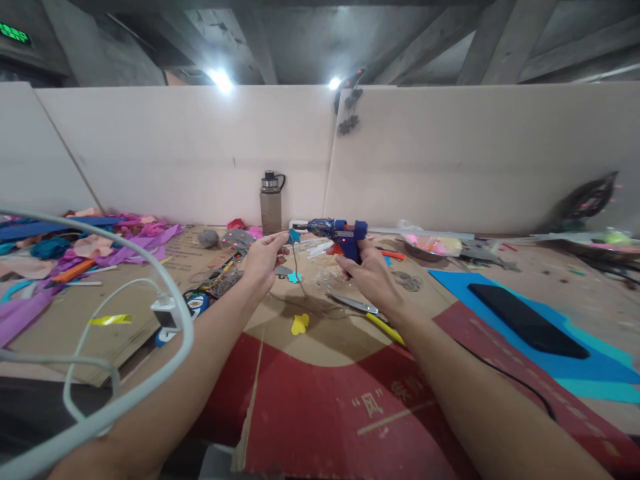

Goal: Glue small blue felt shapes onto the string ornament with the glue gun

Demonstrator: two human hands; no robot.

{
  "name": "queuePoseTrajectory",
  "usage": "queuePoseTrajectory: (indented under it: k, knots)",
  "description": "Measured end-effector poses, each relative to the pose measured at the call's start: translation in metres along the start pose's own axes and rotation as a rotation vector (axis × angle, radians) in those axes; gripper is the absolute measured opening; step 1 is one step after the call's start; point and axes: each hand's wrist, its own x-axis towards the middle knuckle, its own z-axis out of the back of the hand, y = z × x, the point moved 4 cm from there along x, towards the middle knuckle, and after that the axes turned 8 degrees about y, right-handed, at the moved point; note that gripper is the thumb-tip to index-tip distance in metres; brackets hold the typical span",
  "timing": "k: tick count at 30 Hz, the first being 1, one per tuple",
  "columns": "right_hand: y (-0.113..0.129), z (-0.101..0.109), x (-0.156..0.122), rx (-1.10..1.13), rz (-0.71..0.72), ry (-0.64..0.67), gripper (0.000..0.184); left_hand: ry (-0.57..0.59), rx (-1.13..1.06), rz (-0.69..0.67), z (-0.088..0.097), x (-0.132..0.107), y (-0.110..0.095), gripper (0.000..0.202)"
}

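Note:
My right hand is wrapped around the handle of a blue hot glue gun, whose nozzle points left. Between the fingertips of my left hand is a small blue cut-out shape, close to the nozzle; whether the two touch I cannot tell. A thin grey cord trails down from the blue piece toward the cardboard. Just below lies a turquoise flower cut-out, and nearer to me a yellow cut-out. Scissors with yellow handles rest under my right wrist.
A grey water bottle stands against the white partition. Colourful scraps pile up at left, near a white charger plug and a thick white cable. At right, a black phone lies on blue sheets, with a filled dish behind.

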Motion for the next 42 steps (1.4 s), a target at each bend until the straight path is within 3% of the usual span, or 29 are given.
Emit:
queuePoseTrajectory:
  k: [13, 19, 31, 42]
  knots:
    - [0.0003, -0.0047, 0.0001, -0.140, 0.117, 0.054, 0.022, -0.014, 0.079, -0.024, -0.0015, -0.0012, 0.0004, 0.027]
    - [-0.0028, -0.0050, -0.0014, -0.162, 0.104, 0.049, 0.019, -0.014, 0.094, -0.036, -0.0035, -0.0030, -0.0011, 0.029]
    - [0.0030, -0.0053, -0.0037, -0.294, 0.113, 0.017, 0.034, -0.005, 0.099, -0.056, -0.0049, -0.0033, -0.0012, 0.030]
    - [-0.0009, -0.0029, -0.0018, -0.299, 0.133, -0.006, 0.023, -0.010, 0.093, -0.059, -0.0045, -0.0035, -0.0014, 0.027]
